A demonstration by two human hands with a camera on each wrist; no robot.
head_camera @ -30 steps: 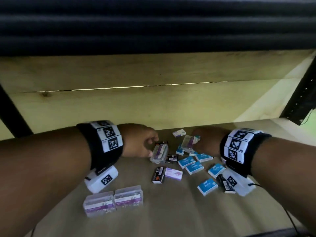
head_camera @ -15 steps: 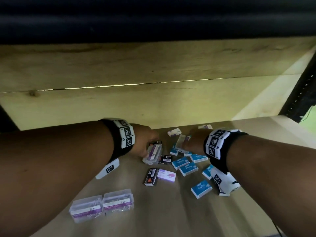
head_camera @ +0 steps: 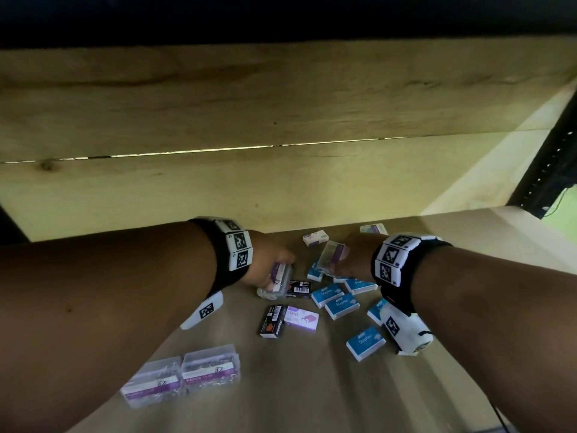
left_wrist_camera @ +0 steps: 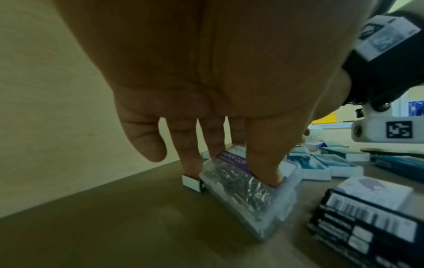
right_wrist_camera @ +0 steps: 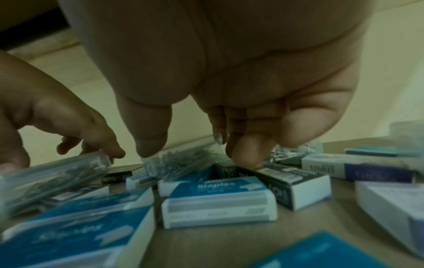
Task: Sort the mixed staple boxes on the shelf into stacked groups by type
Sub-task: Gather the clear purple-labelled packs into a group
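Mixed small boxes lie on the brown shelf (head_camera: pixel 312 385). My left hand (head_camera: pixel 279 270) (left_wrist_camera: pixel 229 170) grips a clear plastic box of paper clips with a purple label (head_camera: pixel 276 284) (left_wrist_camera: pixel 247 183), thumb on top and fingers behind, and the box is tilted on the shelf. My right hand (head_camera: pixel 338 264) (right_wrist_camera: pixel 197 152) pinches a second clear box (head_camera: pixel 332 254) (right_wrist_camera: pixel 183 163) between thumb and fingers, tipped up over the blue staple boxes (head_camera: pixel 331 293) (right_wrist_camera: pixel 218 188). Black boxes (head_camera: pixel 299 289) (head_camera: pixel 273 320) and a purple-and-white box (head_camera: pixel 301 318) lie between the hands.
Two clear purple-label boxes (head_camera: pixel 153 382) (head_camera: pixel 210 367) sit side by side at the front left. Two white-and-purple boxes (head_camera: pixel 315 239) (head_camera: pixel 373 228) lie near the wooden back wall (head_camera: pixel 281 189). A black upright (head_camera: pixel 549 164) stands at the right.
Both arms have reached further into the shelf. My left hand has come down over its clear box and taken hold of it. The right hand still holds its tilted clear box.
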